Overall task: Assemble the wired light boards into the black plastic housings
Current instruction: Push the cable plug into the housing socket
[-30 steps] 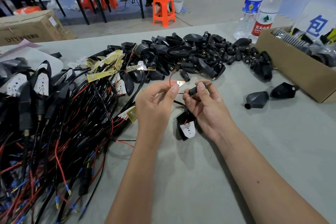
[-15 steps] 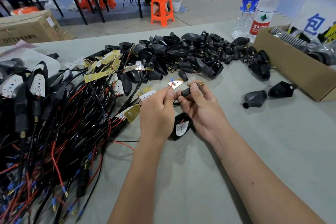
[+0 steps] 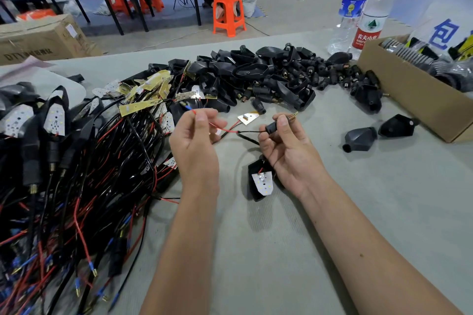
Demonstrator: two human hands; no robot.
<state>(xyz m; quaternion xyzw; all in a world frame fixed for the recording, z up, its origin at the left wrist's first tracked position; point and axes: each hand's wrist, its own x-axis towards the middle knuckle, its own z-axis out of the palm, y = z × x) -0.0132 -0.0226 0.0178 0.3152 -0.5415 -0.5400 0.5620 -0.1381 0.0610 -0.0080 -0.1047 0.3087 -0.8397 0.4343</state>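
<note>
Nearest, just toward the camera from the right hand (image 3: 289, 158): a black plastic teardrop housing with a white LED board seated in it (image 3: 261, 181), lying on the grey table (image 3: 358, 225) and partly under the wrist. Looks light and rigid; best held by the shell edges, not the LED face.

Right hand pinches a small black cylindrical sleeve with a brass threaded tip (image 3: 277, 124), thumb on top, fingers curled under. Hard, small and probably slick, so a fingertip pinch across the barrel suits it.

Left of the right hand, the left hand (image 3: 194, 143) pinches a thin red wire (image 3: 217, 126) near its blue-capped end, thumb against forefinger. The wire is limp and light and runs to the sleeve alongside a black lead; pull gently, the solder joints are likely fragile.

Just beyond the right hand: a small gold-backed light board (image 3: 247, 117) flat on the table, thin and stiff; grip by the edges.

Far left of the right hand: a tangle of red and black wired boards (image 3: 84, 161).

Farther beyond: a pile of empty black housings (image 3: 256, 77), well apart from both hands.
</note>
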